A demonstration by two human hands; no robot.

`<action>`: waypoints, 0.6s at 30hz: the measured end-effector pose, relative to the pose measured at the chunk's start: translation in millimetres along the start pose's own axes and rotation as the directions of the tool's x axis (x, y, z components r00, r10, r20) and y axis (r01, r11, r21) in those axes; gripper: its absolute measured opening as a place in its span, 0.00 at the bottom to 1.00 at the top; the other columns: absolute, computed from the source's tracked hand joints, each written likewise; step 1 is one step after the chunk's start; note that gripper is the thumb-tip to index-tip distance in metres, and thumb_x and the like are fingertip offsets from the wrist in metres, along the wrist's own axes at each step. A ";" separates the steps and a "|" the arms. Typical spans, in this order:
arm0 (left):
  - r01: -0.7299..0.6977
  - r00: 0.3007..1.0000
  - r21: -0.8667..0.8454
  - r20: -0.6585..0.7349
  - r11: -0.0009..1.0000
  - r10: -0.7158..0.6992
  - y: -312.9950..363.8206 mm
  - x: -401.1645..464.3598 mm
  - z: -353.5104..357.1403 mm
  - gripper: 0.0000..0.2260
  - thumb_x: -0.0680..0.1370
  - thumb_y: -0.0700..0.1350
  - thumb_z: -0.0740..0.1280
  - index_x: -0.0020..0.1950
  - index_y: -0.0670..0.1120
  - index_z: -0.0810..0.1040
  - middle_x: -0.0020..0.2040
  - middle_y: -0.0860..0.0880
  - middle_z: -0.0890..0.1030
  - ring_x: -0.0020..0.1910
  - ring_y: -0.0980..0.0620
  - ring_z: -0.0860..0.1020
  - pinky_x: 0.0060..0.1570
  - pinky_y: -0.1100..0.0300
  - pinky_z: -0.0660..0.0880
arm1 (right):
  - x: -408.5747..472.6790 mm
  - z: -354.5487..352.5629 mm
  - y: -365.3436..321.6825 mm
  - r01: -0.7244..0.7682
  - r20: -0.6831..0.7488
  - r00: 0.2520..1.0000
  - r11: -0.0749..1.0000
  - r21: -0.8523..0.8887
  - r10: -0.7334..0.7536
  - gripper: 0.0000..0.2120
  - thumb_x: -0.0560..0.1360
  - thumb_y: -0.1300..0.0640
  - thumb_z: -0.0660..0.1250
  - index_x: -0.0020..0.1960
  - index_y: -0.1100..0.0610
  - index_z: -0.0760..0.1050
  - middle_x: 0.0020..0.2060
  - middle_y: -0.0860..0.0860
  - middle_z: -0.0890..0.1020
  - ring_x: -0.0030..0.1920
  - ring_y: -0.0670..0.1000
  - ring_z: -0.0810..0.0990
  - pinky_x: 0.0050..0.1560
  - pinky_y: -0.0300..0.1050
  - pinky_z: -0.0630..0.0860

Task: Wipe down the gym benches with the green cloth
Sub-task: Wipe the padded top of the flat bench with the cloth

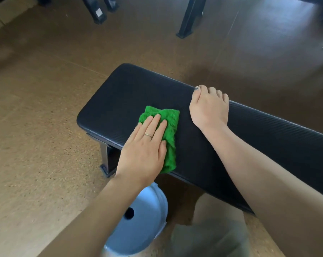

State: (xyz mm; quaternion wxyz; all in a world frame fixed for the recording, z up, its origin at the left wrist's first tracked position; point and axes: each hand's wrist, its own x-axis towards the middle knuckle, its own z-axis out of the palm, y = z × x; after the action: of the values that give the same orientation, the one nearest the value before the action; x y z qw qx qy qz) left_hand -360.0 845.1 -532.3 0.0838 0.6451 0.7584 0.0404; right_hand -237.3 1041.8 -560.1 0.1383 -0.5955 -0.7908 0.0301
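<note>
Nearest, at 6 o'clock: pale blue plastic stool [138,217], round, with dark centre hole, standing on speckled cork-brown floor [36,145] just beside the bench's near edge. No readable writing, brand or label anywhere.

Centre: black padded gym bench [231,141], ribbed vinyl top, running from 9 o'clock toward 3 o'clock; metal leg [106,160] under the left end.

On the bench top: green cloth [169,130], crumpled, lying toward the left end. Left hand [145,145] flat on the cloth, fingers straight and close together, pressing down; ring [148,135] on one finger.

Right hand [209,108] at 1 o'clock of the cloth, fingers curled over the bench's far edge, gripping it.

Farthest, at 12 o'clock: dark equipment legs [189,17] on the floor.
</note>
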 end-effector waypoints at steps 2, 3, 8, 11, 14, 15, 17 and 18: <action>-0.028 1.000 -0.010 -0.003 1.000 0.028 -8.0 -2.8 0.0 0.28 0.85 0.55 0.43 0.83 0.49 0.62 0.83 0.48 0.61 0.83 0.49 0.57 0.82 0.51 0.52 | 0.3 -1.0 0.9 0.010 0.004 1.000 1.000 0.010 -0.010 0.24 0.86 0.49 0.45 0.68 0.55 0.76 0.61 0.57 0.82 0.62 0.61 0.77 0.68 0.58 0.66; -0.032 0.999 -0.013 -0.001 0.999 0.032 -13.8 4.1 -0.3 0.28 0.85 0.55 0.43 0.83 0.50 0.62 0.83 0.49 0.61 0.83 0.49 0.58 0.82 0.52 0.53 | 1.0 -0.8 1.7 0.012 0.009 1.000 1.000 0.014 -0.012 0.24 0.86 0.49 0.45 0.69 0.55 0.76 0.61 0.57 0.82 0.62 0.61 0.77 0.68 0.58 0.66; 0.193 0.980 -0.053 -0.032 0.980 -0.194 -62.2 67.4 -17.3 0.24 0.88 0.51 0.46 0.85 0.51 0.56 0.85 0.50 0.55 0.84 0.50 0.52 0.82 0.54 0.49 | 5.2 -1.6 2.6 -0.002 0.007 1.000 1.000 0.016 0.002 0.25 0.86 0.49 0.44 0.67 0.57 0.77 0.61 0.58 0.82 0.62 0.62 0.78 0.67 0.59 0.67; 0.332 0.938 -0.070 -0.080 0.941 -0.337 -70.4 63.4 -17.0 0.24 0.88 0.50 0.48 0.85 0.47 0.56 0.85 0.47 0.55 0.84 0.48 0.52 0.82 0.53 0.49 | 3.4 -0.9 1.5 -0.010 -0.003 1.000 1.000 0.012 0.010 0.25 0.86 0.50 0.44 0.66 0.57 0.77 0.60 0.58 0.82 0.60 0.62 0.78 0.67 0.59 0.67; 0.325 0.928 -0.099 -0.159 0.940 -0.337 -24.2 24.5 -3.4 0.26 0.86 0.50 0.47 0.82 0.43 0.62 0.83 0.43 0.61 0.83 0.45 0.58 0.82 0.48 0.54 | 2.7 -1.0 -1.9 -0.012 -0.004 1.000 1.000 -0.022 0.012 0.25 0.86 0.49 0.45 0.64 0.58 0.77 0.58 0.59 0.82 0.59 0.63 0.78 0.66 0.60 0.67; 0.270 0.943 -0.091 -0.175 0.959 -0.282 -3.2 12.8 0.9 0.26 0.85 0.50 0.47 0.81 0.43 0.65 0.81 0.42 0.65 0.81 0.43 0.62 0.81 0.46 0.58 | 2.6 -0.9 -3.1 -0.010 -0.006 1.000 1.000 -0.026 0.009 0.25 0.86 0.49 0.45 0.64 0.58 0.77 0.58 0.59 0.82 0.58 0.63 0.78 0.65 0.60 0.67; 0.145 0.967 -0.077 -0.200 0.986 -0.158 29.6 -1.7 11.4 0.26 0.83 0.51 0.50 0.78 0.43 0.71 0.78 0.43 0.70 0.79 0.43 0.67 0.79 0.46 0.62 | 3.2 -0.4 -2.8 -0.005 -0.021 1.000 1.000 -0.025 0.005 0.25 0.86 0.49 0.45 0.62 0.59 0.78 0.56 0.60 0.83 0.56 0.64 0.78 0.63 0.60 0.68; 0.103 0.971 -0.089 -0.206 0.991 -0.120 36.7 -3.8 15.5 0.25 0.84 0.51 0.51 0.77 0.44 0.72 0.78 0.44 0.71 0.78 0.44 0.68 0.79 0.47 0.62 | 4.3 -0.3 -1.4 -0.004 -0.028 1.000 1.000 -0.021 0.004 0.24 0.86 0.49 0.45 0.61 0.59 0.78 0.55 0.60 0.83 0.56 0.64 0.78 0.62 0.60 0.68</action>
State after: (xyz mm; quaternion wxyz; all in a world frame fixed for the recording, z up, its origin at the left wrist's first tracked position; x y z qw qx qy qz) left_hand -320.9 846.7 -541.0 0.0298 0.5899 0.7959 0.1332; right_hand -239.6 1045.4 -558.7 0.1431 -0.5988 -0.7879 0.0140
